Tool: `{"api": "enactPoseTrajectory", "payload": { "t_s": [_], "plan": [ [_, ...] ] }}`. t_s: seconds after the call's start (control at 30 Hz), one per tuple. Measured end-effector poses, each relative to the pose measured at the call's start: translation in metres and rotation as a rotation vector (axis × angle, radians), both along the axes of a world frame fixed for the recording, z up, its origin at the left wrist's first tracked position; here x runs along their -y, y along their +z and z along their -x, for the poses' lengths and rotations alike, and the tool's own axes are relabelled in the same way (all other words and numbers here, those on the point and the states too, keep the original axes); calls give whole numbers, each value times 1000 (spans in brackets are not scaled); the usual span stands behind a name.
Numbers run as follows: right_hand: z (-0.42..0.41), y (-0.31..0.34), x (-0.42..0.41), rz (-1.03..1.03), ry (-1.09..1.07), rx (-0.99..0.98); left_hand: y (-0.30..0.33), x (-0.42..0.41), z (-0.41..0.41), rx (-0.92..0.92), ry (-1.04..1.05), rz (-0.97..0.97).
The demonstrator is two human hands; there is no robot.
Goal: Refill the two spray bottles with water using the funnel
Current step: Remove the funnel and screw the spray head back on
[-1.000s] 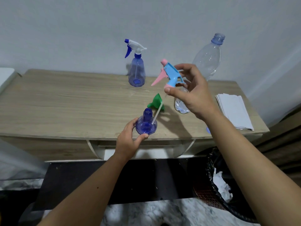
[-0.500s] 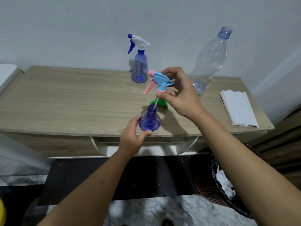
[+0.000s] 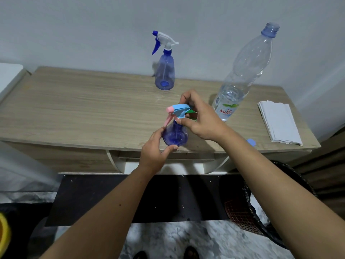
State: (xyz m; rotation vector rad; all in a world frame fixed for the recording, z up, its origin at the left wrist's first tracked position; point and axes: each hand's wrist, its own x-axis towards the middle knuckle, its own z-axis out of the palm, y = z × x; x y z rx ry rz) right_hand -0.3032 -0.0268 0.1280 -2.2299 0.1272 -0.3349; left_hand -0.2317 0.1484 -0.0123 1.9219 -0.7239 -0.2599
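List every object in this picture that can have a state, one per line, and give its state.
Near spray bottle: upright, gripped by left hand.
Pink-and-blue trigger head: on its neck, pinched by right hand.
Far spray bottle: upright, head on.
Water bottle: uncapped, part full.
Green funnel: mostly hidden.

Both forearms reached forward; the left hand (image 3: 155, 150) curled around a bottle's base while the right hand (image 3: 202, 119) pinched its sprayer top.
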Motion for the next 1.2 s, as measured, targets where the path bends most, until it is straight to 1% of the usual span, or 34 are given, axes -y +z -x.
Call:
{"api": "enactPoseTrajectory", "payload": {
  "t_s": [0.13,0.27,0.5,0.73,0.9,1.03,1.2],
  "plan": [
    [-2,6,5,65,48,-49,-1,0,1,-8,2,-9],
    [-1,6,12,105,37,-63,-2,0,2,-7,-1,6],
    [0,3,8,54,11,-50,-2,-1,2,-2,-4,13],
    [0,3,6,52,-19,3,-3,0,1,-19,-11,9],
    [0,1,8,142,63,-41,-1,0,1,-10,0,-5],
    [-3,2,11,188,65,-81,-2,0,1,-20,-9,-9],
    [-6,8,16,308,62,-105,-2,0,2,-30,-17,-12]
  ]
}}
